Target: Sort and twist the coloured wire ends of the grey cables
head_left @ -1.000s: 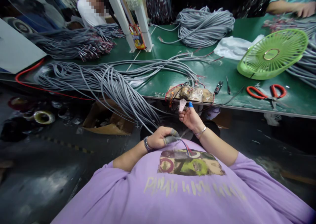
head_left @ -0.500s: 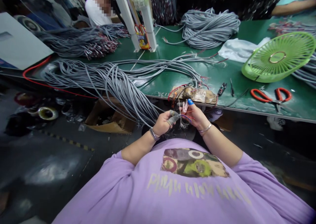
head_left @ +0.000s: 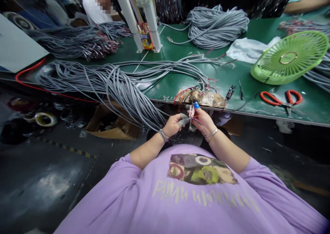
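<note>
My left hand (head_left: 175, 124), with grey covers on its fingertips, pinches the end of a grey cable. From that end, thin red and blue wires (head_left: 196, 120) fan out toward my right hand (head_left: 203, 121). A blue cover sits on a digit of my right hand, which is closed on a small pale pink piece (head_left: 191, 111) of unclear kind. Both hands meet just below the bench edge, in front of a tape-wrapped wooden block (head_left: 210, 99). The long bundle of grey cables (head_left: 123, 86) droops off the bench beside my left hand.
On the green bench (head_left: 170, 89) lie red-handled cutters (head_left: 287, 105), a small black tool (head_left: 230, 92), a green fan (head_left: 288, 58) and a coil of grey cable (head_left: 218, 26). A cardboard box (head_left: 110, 124) is under the bench. People sit across it.
The pink piece now stands more upright, close against my left fingertips. My hands have drawn slightly nearer each other. The whole view has shifted a little.
</note>
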The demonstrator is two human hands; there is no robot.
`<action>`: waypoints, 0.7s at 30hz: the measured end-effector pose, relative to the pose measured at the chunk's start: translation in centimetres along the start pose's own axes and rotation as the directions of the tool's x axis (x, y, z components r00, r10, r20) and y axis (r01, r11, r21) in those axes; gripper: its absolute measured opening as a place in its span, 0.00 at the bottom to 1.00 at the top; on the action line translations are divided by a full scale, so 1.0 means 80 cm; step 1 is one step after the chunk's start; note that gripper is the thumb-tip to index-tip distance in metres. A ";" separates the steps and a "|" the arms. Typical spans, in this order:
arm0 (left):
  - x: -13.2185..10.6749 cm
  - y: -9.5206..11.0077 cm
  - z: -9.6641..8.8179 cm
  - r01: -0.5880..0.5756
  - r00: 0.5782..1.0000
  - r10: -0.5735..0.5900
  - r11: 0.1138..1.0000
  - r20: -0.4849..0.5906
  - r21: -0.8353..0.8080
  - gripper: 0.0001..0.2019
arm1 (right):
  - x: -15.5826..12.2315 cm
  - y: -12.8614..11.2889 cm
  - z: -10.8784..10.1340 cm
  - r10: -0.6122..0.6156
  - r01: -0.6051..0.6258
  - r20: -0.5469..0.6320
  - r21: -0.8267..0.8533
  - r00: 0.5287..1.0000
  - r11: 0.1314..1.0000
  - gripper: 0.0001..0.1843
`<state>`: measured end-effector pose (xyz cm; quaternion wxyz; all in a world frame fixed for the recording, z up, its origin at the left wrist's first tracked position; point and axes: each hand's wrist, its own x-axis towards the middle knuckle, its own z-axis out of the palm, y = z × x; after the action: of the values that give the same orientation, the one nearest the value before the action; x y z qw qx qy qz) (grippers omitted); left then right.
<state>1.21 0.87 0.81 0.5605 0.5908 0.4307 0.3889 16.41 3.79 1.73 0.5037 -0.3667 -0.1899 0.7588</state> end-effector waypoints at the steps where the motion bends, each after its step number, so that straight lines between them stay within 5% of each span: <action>1: 0.001 0.000 0.001 0.007 1.000 -0.007 1.000 0.003 0.003 0.25 | 0.000 0.001 0.000 -0.010 0.010 0.013 0.002 1.000 1.000 0.25; 12: -0.031 0.006 -0.005 -0.035 0.997 0.032 0.999 0.077 0.034 0.24 | -0.005 0.005 -0.021 0.094 -0.096 0.055 0.031 0.994 0.995 0.32; 18: -0.077 0.011 -0.012 -0.092 0.955 0.072 0.994 0.287 0.056 0.18 | -0.004 0.012 -0.038 0.150 -0.149 0.032 -0.014 0.988 0.989 0.29; 21: -0.083 0.005 -0.020 0.022 0.995 -0.018 0.999 0.103 -0.042 0.21 | -0.003 0.018 -0.045 0.152 -0.152 0.041 -0.014 0.988 0.988 0.22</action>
<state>-2.42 -4.87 1.49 0.5984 0.5933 0.3987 0.3619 18.26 2.68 -1.47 0.4383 -0.3668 -0.1761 0.8015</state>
